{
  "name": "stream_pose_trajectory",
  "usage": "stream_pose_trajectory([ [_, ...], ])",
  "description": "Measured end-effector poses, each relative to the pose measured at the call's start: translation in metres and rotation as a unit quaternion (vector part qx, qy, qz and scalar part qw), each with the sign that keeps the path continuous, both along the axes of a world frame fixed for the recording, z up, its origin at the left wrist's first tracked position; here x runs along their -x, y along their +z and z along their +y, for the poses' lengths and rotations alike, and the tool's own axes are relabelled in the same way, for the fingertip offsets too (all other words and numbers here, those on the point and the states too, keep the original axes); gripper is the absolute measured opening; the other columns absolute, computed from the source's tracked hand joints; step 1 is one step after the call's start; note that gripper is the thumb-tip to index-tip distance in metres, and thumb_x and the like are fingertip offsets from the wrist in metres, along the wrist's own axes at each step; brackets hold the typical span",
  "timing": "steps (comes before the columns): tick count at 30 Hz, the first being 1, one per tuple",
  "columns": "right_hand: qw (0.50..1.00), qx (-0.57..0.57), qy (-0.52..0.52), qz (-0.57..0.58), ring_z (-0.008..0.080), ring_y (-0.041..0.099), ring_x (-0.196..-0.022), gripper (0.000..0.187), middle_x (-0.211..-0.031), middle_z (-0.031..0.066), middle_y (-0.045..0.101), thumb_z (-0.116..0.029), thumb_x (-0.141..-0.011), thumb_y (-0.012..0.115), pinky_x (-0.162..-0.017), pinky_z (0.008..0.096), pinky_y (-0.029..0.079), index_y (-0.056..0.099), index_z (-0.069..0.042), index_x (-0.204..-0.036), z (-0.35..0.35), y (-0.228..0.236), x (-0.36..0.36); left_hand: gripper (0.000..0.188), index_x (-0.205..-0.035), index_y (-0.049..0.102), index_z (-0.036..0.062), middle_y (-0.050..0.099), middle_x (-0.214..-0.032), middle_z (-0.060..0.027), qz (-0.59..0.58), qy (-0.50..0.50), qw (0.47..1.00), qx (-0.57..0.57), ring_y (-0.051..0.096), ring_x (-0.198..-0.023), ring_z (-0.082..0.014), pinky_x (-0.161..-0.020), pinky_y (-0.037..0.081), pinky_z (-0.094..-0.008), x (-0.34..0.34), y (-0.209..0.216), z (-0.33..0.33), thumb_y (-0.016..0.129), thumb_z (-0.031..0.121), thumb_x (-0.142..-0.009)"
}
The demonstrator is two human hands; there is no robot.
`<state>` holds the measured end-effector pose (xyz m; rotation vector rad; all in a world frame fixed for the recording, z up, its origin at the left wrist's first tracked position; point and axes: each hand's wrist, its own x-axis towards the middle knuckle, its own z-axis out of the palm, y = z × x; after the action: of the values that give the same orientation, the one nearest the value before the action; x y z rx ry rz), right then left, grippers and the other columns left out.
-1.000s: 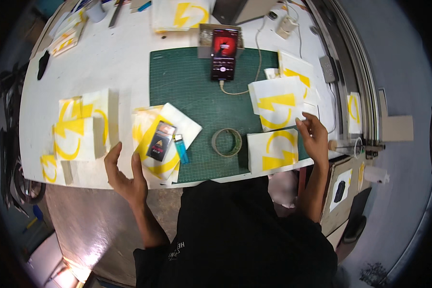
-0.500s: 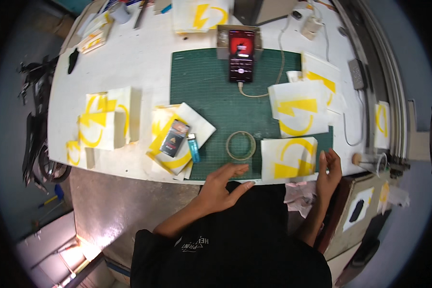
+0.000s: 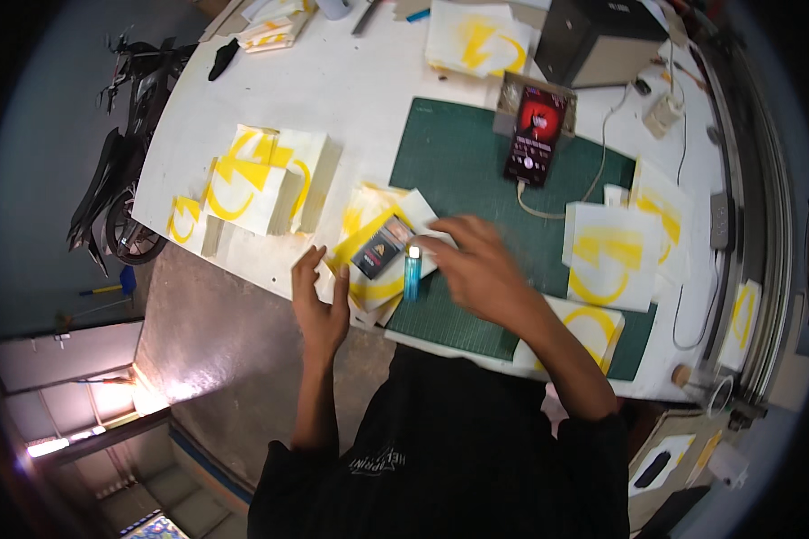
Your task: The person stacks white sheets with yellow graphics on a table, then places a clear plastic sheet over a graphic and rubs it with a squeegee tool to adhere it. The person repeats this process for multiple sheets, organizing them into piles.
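A loose pile of white sheets with yellow prints (image 3: pixel 360 292) lies at the mat's left edge. On the pile rests a small dark box (image 3: pixel 382 246) that looks like a cigarette pack, with a blue lighter (image 3: pixel 412 277) beside it. My left hand (image 3: pixel 319 301) is at the pile's left edge, fingers apart and holding nothing. From the right, my right hand (image 3: pixel 476 265) reaches over the pile's right corner, its thumb and fingers spread close to the lighter's top; whether they touch the paper I cannot tell. The tape roll is hidden behind my right hand and arm.
A green cutting mat (image 3: pixel 458 144) covers part of the white table (image 3: pixel 333 81). A phone (image 3: pixel 535 139) on a cable leans on a box. Printed stacks stand to the left (image 3: pixel 243 193) and right (image 3: pixel 611 256). A clear cup (image 3: pixel 715 395) lies at the right edge.
The view has swung left. My right hand has crossed from the right-hand sheets to the pile with the box and lighter; my left hand has moved left to that pile's edge.
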<state>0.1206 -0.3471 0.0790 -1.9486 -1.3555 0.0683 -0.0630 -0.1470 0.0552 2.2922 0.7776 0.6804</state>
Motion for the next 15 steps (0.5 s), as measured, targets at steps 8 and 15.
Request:
stream_pose_trajectory([
  [8,0.971,0.182,0.142,-0.062,0.0316,0.048,-0.124,0.044,-0.119,0.0111,0.057,-0.019,-0.081,0.08,-0.109,0.0537,0.032,0.069,-0.009,-0.123,0.094,-0.026,-0.013,0.072,-0.15,0.039,-0.0007,0.05,-0.146,-0.0231,0.021,0.042,0.971,0.235,0.055,-0.128,-0.0346,-0.101,0.05,-0.0444,-0.002,-0.035,0.008,0.076,0.014,-0.09],
  [15,0.979,0.139,-0.148,0.001,0.0371,0.06,-0.102,0.052,-0.111,0.019,0.061,-0.036,-0.081,0.083,-0.093,0.0514,0.045,0.065,0.0,-0.114,0.03,-0.007,-0.037,0.065,-0.142,0.046,-0.0037,0.053,-0.137,-0.0272,0.039,0.011,0.995,0.089,0.05,-0.129,-0.0423,-0.109,0.042,-0.0492,-0.002,-0.024,0.013,0.075,0.013,-0.087],
])
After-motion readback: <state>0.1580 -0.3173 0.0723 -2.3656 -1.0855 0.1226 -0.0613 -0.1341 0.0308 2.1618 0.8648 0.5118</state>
